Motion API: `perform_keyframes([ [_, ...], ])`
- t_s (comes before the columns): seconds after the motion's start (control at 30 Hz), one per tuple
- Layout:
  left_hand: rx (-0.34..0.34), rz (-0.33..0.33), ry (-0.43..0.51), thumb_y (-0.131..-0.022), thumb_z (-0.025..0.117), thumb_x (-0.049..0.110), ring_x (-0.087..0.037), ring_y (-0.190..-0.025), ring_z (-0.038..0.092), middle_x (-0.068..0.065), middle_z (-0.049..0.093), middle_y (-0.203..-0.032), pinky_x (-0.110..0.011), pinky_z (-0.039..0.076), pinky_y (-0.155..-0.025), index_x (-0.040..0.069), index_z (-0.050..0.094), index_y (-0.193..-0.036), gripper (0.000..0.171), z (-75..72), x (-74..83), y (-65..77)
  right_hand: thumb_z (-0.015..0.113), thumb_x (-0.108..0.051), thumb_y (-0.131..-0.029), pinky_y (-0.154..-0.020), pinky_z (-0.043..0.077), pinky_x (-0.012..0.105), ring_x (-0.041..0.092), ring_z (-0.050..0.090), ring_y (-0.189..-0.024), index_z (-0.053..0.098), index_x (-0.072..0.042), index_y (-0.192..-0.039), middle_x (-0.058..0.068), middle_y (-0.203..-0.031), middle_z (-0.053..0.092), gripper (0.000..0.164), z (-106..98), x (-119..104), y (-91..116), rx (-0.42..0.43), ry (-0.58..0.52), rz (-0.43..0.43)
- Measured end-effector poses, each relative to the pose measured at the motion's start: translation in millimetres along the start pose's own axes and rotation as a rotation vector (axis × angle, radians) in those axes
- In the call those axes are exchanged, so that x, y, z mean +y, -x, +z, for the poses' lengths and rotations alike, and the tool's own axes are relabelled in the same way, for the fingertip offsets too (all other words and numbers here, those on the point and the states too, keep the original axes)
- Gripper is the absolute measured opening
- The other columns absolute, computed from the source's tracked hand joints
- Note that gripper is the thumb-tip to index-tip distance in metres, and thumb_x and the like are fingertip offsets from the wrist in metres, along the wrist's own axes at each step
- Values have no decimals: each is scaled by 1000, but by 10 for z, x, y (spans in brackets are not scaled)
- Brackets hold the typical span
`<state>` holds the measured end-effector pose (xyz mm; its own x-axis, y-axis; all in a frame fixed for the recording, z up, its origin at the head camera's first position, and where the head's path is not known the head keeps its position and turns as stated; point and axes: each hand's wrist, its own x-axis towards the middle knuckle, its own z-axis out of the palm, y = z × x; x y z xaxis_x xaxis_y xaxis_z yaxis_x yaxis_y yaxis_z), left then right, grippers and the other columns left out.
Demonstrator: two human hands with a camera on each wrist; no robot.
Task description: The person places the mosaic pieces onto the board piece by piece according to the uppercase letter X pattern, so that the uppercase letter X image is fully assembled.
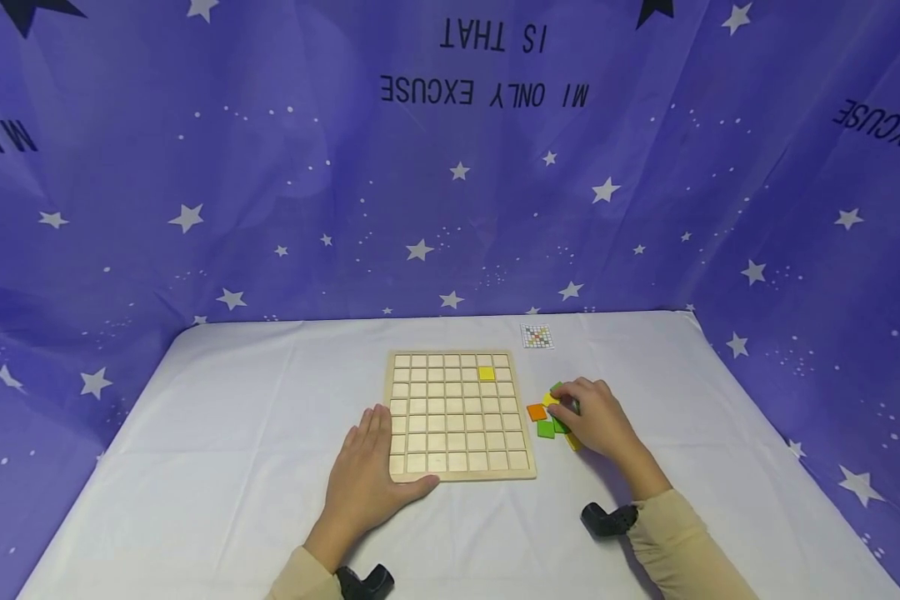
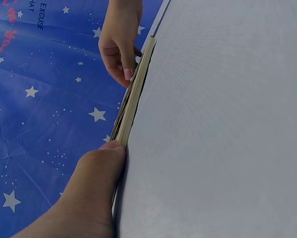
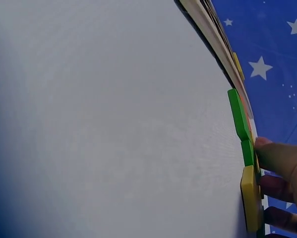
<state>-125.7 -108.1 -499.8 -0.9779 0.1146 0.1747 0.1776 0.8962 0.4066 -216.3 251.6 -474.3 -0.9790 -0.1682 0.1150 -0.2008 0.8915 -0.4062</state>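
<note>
A square wooden grid board [image 1: 456,418] lies on the table, with one yellow tile [image 1: 487,373] in a cell of its upper right part. My left hand [image 1: 363,475] rests at the board's lower left corner, fingers straight along the left edge and thumb [image 2: 101,163] against the near edge. Right of the board, my right hand [image 1: 596,417] reaches over a small pile of tiles, thumb and forefinger bent and parted. Around its fingertips are an orange tile [image 1: 537,412], a green tile [image 1: 545,429] and a yellow tile [image 3: 251,198]. The hand hides part of the pile.
A small printed card with a coloured grid pattern [image 1: 537,337] lies beyond the board's far right corner. White cloth [image 1: 217,450] covers the table. A purple curtain with stars [image 1: 345,200] hangs behind it. Black wrist devices [image 1: 609,520] sit on both forearms.
</note>
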Motion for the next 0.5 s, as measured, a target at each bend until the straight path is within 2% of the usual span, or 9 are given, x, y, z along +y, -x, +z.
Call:
perform_keyframes([
  [0.2,-1,5,-4,-68,59,87,-32,-153,21,-18,24,-163,-49,22,-125,-3,20,-156,132,6,-5,5,76,-23,-89,-88,47,44,25,52,-100,70,-13,-107,3,-102,67,22,11,-29,-48,-47,-50,57],
  [0.37,11,9,-5,-68,61,86,-32,-153,22,-18,25,-163,-48,22,-125,-3,21,-156,131,2,-6,12,75,-18,-89,-82,44,38,24,50,-95,65,-14,-104,3,-94,64,18,-17,-60,-66,-69,-125,90],
  [0.5,16,10,-4,-68,62,85,-32,-153,23,-18,25,-163,-49,22,-124,-3,22,-155,131,-5,-7,15,73,-16,-91,-80,43,35,22,51,-91,66,-15,-105,2,-93,65,16,-19,-76,-69,-42,-155,93],
])
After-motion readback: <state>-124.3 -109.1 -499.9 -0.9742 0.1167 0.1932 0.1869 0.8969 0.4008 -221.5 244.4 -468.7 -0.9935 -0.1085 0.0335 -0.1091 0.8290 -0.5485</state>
